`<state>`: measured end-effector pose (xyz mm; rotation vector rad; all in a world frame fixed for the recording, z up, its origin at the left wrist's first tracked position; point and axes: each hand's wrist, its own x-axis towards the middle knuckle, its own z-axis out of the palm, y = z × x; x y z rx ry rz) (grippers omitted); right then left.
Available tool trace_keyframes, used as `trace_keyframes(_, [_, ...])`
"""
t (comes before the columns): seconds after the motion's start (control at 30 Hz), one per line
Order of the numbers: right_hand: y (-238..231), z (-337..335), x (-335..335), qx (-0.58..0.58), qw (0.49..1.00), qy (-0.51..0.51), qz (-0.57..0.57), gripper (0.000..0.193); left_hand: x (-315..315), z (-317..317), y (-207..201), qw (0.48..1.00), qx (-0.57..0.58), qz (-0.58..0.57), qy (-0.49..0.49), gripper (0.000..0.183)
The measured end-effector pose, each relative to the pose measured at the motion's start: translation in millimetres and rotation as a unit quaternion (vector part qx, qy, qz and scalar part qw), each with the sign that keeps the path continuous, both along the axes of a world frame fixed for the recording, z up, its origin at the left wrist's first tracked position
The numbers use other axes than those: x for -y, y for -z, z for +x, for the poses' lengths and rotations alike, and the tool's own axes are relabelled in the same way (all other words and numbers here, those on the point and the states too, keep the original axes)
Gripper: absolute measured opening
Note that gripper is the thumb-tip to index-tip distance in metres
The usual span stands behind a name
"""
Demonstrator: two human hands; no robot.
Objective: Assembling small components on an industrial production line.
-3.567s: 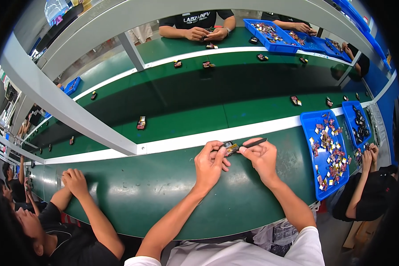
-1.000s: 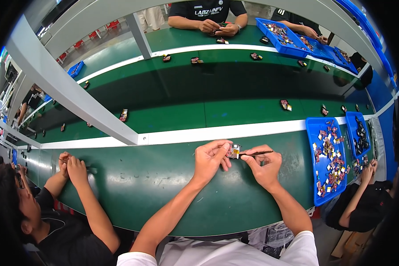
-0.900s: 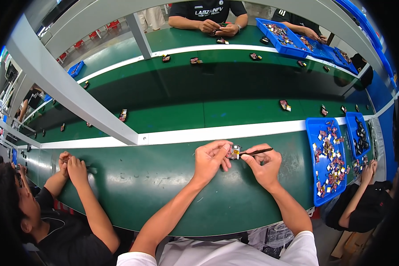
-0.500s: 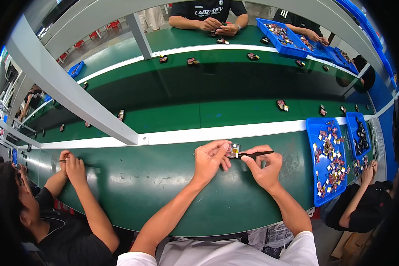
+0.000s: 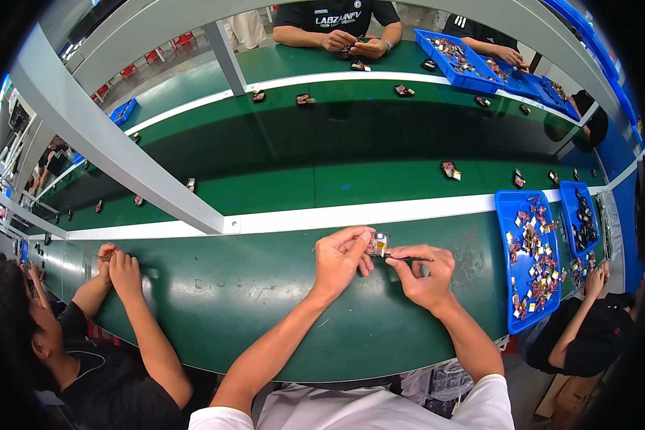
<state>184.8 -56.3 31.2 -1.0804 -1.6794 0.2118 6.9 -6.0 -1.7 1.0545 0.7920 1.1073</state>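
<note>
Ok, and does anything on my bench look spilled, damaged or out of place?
Nothing looks clearly spilled or broken. One mild oddity: small dark marks on the green tabletop, left of your left hand, standing out against the plain surface. I can't tell whether they're scratches or dirt.

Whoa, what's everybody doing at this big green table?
The person in white has a small see-through and dark gadget in the left hand, above the green table. The right hand holds a thin dark tool, its tip right by the gadget; whether they touch is too small to tell. To the right is a blue tray of little colourful parts. Other people nearby have their hands together too, and more small pieces lie beyond the white rail.
</note>
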Motion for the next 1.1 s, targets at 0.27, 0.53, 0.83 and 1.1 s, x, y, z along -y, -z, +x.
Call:
trace_keyframes(0.27, [-0.3, 1.1, -3.4, 0.049, 0.996, -0.004, 0.068, 0.02, -3.5, -2.4, -5.3, 0.999, -0.023, 0.024, 0.033, 0.029])
trace_keyframes(0.53, [5.7, -3.0, -2.0, 0.052, 0.993, 0.001, 0.105, 0.018, 0.6, -1.7, 1.0, 0.999, -0.038, 0.026, 0.019, 0.031])
trace_keyframes(0.83, [15.0, -0.6, -0.3, 0.093, 0.98, 0.01, 0.177, 0.02, 1.1, 1.5, 5.2, 0.997, -0.066, 0.032, 0.006, 0.025])
trace_keyframes(1.1, [14.0, -2.5, -1.8, 0.023, 0.995, 0.01, 0.099, 0.016, -2.7, 3.1, 2.6, 0.993, -0.106, 0.045, -0.014, 0.02])
